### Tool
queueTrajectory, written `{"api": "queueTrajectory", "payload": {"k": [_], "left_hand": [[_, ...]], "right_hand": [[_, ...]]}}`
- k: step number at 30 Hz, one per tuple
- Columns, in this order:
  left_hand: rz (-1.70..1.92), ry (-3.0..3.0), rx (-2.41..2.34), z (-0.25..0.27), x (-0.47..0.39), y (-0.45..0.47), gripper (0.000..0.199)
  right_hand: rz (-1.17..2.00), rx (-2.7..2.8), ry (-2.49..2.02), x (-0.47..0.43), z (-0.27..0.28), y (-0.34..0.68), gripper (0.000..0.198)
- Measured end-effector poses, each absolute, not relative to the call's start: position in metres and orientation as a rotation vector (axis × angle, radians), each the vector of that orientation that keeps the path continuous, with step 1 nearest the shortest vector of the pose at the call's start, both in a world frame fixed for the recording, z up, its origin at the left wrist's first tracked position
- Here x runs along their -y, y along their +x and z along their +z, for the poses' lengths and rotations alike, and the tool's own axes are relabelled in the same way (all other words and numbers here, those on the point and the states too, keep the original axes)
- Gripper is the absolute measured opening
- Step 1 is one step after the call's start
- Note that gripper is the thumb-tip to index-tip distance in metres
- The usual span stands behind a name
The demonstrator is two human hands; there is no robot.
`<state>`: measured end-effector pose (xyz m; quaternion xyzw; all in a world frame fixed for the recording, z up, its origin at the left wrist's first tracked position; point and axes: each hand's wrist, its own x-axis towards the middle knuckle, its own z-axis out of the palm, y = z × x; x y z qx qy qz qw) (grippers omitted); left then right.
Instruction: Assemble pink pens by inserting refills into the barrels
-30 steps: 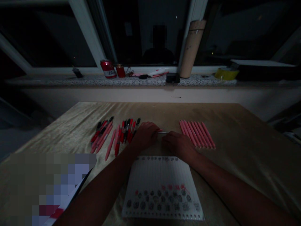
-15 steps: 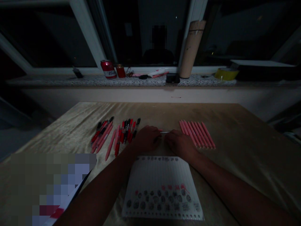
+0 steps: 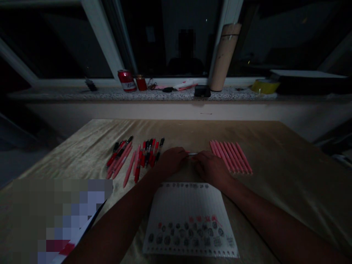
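My left hand point(image 3: 173, 160) and my right hand point(image 3: 211, 165) meet just beyond the notebook, their fingers closed around opposite ends of a pen point(image 3: 193, 154). A thin pale length of it shows between the hands, with a bit of pink at the left fingertips; the fingers cover the rest. Beside my right hand lies a neat row of pink pens point(image 3: 231, 157). Left of my left hand is a loose group of red, black and pink pens point(image 3: 148, 153), and farther left another mixed pile of pens point(image 3: 119, 158).
A spiral notebook point(image 3: 189, 207) with inked marks lies under my wrists. On the stone windowsill point(image 3: 104, 94) stand a red can point(image 3: 127, 81), a small red jar point(image 3: 141, 83), a tall tan cylinder point(image 3: 225, 57) and a yellow tape roll point(image 3: 265, 86). A blurred patch covers the lower left.
My fingers have shifted slightly around the pen, and the pale length between them sits a touch higher. The pen groups and notebook have stayed in place.
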<state>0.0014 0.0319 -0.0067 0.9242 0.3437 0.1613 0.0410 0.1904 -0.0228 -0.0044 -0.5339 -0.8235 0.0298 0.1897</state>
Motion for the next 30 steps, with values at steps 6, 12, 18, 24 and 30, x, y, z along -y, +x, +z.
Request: {"api": "queueTrajectory", "payload": {"k": [6,12,18,24,30], "left_hand": [[0.566,2.78,-1.03,-0.009,-0.0331,0.0007,0.026],[0.56,2.809,-1.078,-0.0074,-0.0331,0.0,0.027],[0.566,2.806,-1.069,-0.0096,-0.0337,-0.0008,0.028],[0.644,2.85,-1.091,-0.0026,-0.0324,0.0009,0.024],[0.669,2.818,-1.099,-0.0033,-0.0322,0.0018,0.021]], "right_hand": [[0.171,2.423,-1.262,0.0224,-0.0057,0.19,0.03],[0.106,2.384,-1.384,0.0218,-0.0059,0.19,0.026],[0.044,2.394,-1.506,0.0255,-0.0023,0.1889,0.019],[0.135,2.4,-1.344,0.0235,-0.0056,0.1898,0.026],[0.196,2.403,-1.228,0.0223,-0.0079,0.1901,0.031]]}}
